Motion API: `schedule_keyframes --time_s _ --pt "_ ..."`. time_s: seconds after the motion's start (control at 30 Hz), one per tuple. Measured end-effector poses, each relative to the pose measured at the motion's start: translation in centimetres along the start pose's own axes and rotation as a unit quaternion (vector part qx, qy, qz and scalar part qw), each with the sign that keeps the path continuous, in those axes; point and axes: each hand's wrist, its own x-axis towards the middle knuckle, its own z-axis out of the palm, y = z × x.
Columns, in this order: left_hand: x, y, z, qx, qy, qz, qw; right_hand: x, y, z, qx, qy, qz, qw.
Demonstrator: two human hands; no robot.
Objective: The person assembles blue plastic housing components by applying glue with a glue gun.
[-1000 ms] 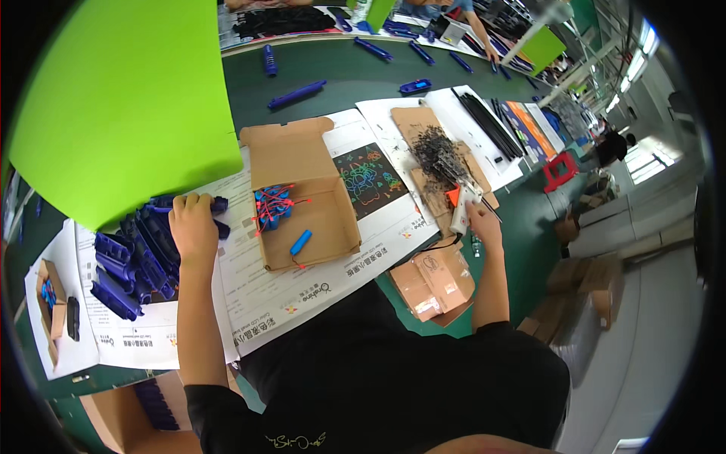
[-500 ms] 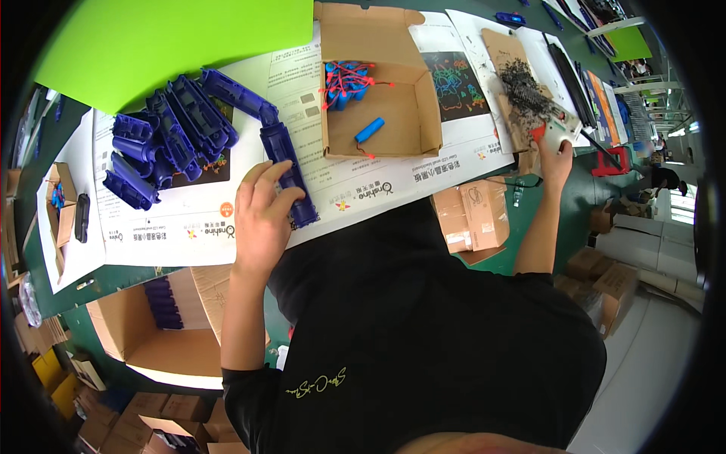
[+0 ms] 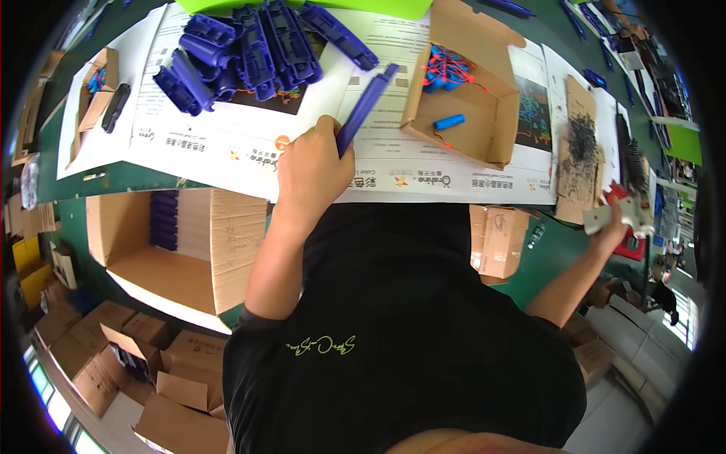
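Note:
My left hand (image 3: 314,170) grips a long dark blue plastic casing (image 3: 367,106) near the table's front edge, over white printed sheets (image 3: 227,144). A heap of the same blue casings (image 3: 249,53) lies beyond it to the left. My right hand (image 3: 616,223) holds a white and red hand tool (image 3: 631,212) off the table's right end, beside a cardboard sheet strewn with small black parts (image 3: 581,144). Between the hands stands an open cardboard box (image 3: 473,140) with blue cylinders and red wires (image 3: 450,72) inside.
Below the table on the left an open carton (image 3: 174,242) holds more blue casings (image 3: 162,219). Flat cardboard boxes (image 3: 121,356) pile up on the floor. A small carton (image 3: 499,238) sits under the table's edge. A little box with a black part (image 3: 102,106) rests far left.
My left hand has lifted one blue casing from the heap and drawn it toward me. My right hand has come off the black parts and now holds the tool out to the right.

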Motion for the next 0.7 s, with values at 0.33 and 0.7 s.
schedule_keyframes --time_s 0.33,0.7 --pt "-0.3 1.7 3.5 -0.642 -0.070 -0.048 0.762 -12.4 -8.4 13.8 0.155 -0.402 -0.053 0.901" --pt "-0.9 2.2 3.3 -0.590 -0.060 -0.033 0.804 -14.6 -6.8 17.9 0.088 -0.551 0.058 0.828"
